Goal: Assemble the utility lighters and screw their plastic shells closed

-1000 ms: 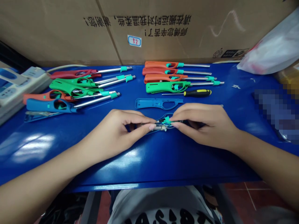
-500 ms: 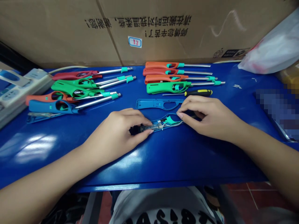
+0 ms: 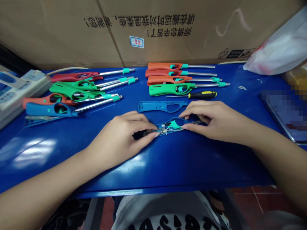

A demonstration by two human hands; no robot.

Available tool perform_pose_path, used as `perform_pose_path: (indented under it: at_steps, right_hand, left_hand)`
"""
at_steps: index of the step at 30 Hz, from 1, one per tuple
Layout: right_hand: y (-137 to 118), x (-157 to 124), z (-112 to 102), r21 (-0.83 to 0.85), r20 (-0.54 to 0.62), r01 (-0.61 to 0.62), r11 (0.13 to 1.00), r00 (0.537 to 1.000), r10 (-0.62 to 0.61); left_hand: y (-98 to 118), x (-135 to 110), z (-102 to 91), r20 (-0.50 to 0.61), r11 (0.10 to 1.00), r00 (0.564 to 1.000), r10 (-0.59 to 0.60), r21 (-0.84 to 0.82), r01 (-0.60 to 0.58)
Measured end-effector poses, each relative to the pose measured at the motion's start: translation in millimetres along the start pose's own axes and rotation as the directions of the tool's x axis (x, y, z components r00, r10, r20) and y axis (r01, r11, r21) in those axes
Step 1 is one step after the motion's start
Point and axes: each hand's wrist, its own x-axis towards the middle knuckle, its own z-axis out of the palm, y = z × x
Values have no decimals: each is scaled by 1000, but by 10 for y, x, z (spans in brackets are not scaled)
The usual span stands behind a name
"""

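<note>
An opened blue gas lighter (image 3: 176, 124) lies on the table between my hands, its inner parts showing. In it I see a teal trigger, a clear fuel tank partly under my fingers and a thin whitish tube. My left hand (image 3: 127, 134) is closed round the tank end, thumb in front and fingers behind. At the trigger loop, my right hand (image 3: 208, 119) grips the casing, thumb on the near side by the tube and index finger on the far side. Behind it rests the loose blue casing half (image 3: 153, 106), its right end hidden by my right hand.
Several assembled lighters (image 3: 168, 90) lie in a row at the back, with a yellow-black screwdriver (image 3: 202, 95) before them. More lighters (image 3: 51, 109) are piled at left beside a power strip (image 3: 21, 88). A cardboard box (image 3: 155, 48) stands behind; a phone-like device (image 3: 285, 118) lies right.
My right thumb has slid down and away from the index finger, from a pinch at the loop to the near side of the casing. My left hand keeps its hold. The view has shifted slightly.
</note>
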Motion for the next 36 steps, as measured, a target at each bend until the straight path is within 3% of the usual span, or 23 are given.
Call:
perform_pose_path:
  at_steps: [11,18,30,33,36]
  right_hand:
    - [3,-8,5,-72,6,32,997,999,-31]
    - [-22,21,34,10,-45,-56,998,997,56]
    - [9,-55,40,-219,9,187,958,982,-190]
    - [-12,-60,38,-279,19,191,941,981,-194]
    - [-49,-45,48,-145,0,105,984,994,-106]
  left_hand:
    - [-9,23,-5,12,998,1000,-23,-62,24]
    - [8,25,-13,17,997,999,-50,-50,51]
    - [4,28,-30,33,999,999,-22,-48,23]
    - [-13,22,-25,40,999,999,-19,-44,21]
    - [-20,19,-24,42,999,999,-21,-46,23]
